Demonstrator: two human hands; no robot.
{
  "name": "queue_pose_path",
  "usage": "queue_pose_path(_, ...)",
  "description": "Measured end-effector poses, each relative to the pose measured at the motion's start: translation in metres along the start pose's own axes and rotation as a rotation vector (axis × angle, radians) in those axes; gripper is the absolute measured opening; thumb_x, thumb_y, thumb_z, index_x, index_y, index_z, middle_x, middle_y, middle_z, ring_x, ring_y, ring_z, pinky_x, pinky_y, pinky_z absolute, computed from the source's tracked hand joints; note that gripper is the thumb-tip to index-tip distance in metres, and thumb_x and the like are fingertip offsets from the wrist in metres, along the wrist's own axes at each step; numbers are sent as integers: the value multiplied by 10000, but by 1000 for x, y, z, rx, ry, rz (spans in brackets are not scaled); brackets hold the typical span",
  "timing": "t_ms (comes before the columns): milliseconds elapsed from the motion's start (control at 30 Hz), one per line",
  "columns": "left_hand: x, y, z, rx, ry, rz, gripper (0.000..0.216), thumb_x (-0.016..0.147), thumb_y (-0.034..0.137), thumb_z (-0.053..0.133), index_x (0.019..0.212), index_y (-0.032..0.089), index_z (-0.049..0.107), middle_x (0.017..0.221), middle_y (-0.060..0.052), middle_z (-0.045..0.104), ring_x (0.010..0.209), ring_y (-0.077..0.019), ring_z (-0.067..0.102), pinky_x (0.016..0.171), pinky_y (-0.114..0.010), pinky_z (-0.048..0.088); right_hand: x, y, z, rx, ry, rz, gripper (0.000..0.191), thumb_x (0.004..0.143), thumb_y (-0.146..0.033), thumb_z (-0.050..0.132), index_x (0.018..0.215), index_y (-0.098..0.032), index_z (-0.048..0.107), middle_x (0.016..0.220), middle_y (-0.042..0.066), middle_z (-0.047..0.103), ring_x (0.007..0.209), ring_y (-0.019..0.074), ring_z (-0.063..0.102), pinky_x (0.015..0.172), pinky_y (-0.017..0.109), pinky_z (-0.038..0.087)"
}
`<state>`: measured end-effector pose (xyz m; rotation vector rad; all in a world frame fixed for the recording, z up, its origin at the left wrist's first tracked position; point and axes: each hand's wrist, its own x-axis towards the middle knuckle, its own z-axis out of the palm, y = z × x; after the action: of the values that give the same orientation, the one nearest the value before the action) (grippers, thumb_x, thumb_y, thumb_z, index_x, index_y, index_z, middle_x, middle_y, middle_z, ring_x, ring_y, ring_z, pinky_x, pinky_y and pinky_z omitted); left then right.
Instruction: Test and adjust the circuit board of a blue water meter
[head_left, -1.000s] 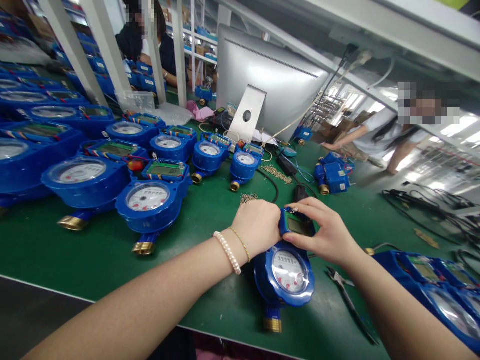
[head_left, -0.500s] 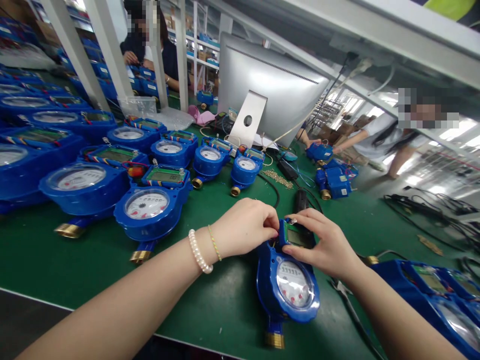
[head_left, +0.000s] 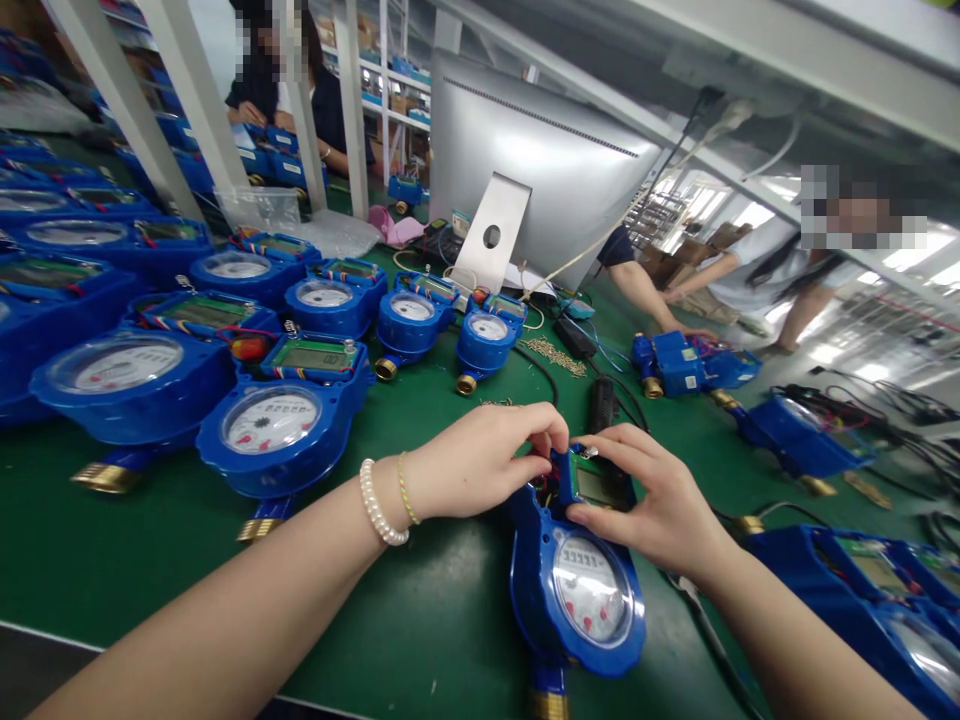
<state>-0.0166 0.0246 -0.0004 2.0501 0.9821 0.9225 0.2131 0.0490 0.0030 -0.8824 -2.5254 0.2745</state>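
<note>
A blue water meter (head_left: 581, 600) with a round dial lies on the green bench mat (head_left: 420, 610) in front of me, brass fitting toward me. My left hand (head_left: 480, 460), with a pearl bracelet on the wrist, pinches at the wiring on the left of the meter's top housing. My right hand (head_left: 652, 500) curls round the small display module (head_left: 600, 485) at the meter's top, thumb below it and fingers over it. Both hands touch the meter.
Rows of blue meters (head_left: 270, 425) fill the left of the bench; more lie at the right edge (head_left: 885, 590). A silver monitor back (head_left: 525, 150) stands behind. Loose screws (head_left: 555, 352), cables, and pliers (head_left: 697, 600) lie near. Another person's arm (head_left: 645, 295) reaches over meters at the far right.
My left fingers have shifted onto the wiring beside the display module. The view has drifted, so the meter sits lower. The other person's arm has reached in, and a further meter lies at right.
</note>
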Motion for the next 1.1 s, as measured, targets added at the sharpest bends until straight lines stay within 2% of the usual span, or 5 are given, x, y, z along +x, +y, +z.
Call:
queue_pose_path(433, 0, -11, 6, -151, 74, -17, 101, 867, 101, 602, 819, 170, 548, 829, 40, 602, 805, -103, 593, 818, -224, 462, 0, -1, 1, -35, 24, -21, 490, 735, -466, 728, 1116, -184, 603, 962, 77, 599, 848, 186, 606, 725, 314, 527)
queue_pose_path(567, -3, -8, 4, 153, 53, 84, 56, 901, 103, 561, 885, 156, 570, 865, 7, 594, 889, -147, 552, 1039, -330, 341, 2, -3, 1, -48, 6, -31, 503, 724, -469, 738, 1100, -161, 614, 961, 83, 600, 855, 183, 599, 734, 311, 525)
queue_pose_path(667, -8, -2, 3, 487, -19, 116, 112, 922, 99, 496, 965, 135, 593, 956, -62, 599, 953, -216, 523, 901, -346, 424, 3, -4, 2, -63, -3, -37, 520, 723, -476, 736, 1100, -140, 614, 967, 92, 602, 866, 188, 594, 741, 317, 526)
queue_pose_path(800, -12, 6, 3, 646, -82, 86, 161, 901, 46, 458, 897, 136, 591, 927, -78, 583, 906, -238, 516, 845, -375, 434, 4, -5, 2, -62, -16, -25, 513, 729, -471, 732, 1104, -142, 616, 981, 94, 599, 882, 191, 592, 761, 324, 524)
queue_pose_path(1100, -10, -8, 9, -52, 100, 85, 133, 862, 85, 574, 948, 168, 514, 880, 25, 566, 811, -99, 544, 751, -208, 426, 1, -1, 2, -20, -9, -1, 489, 726, -449, 743, 1112, -180, 609, 964, 71, 591, 859, 178, 589, 735, 308, 514)
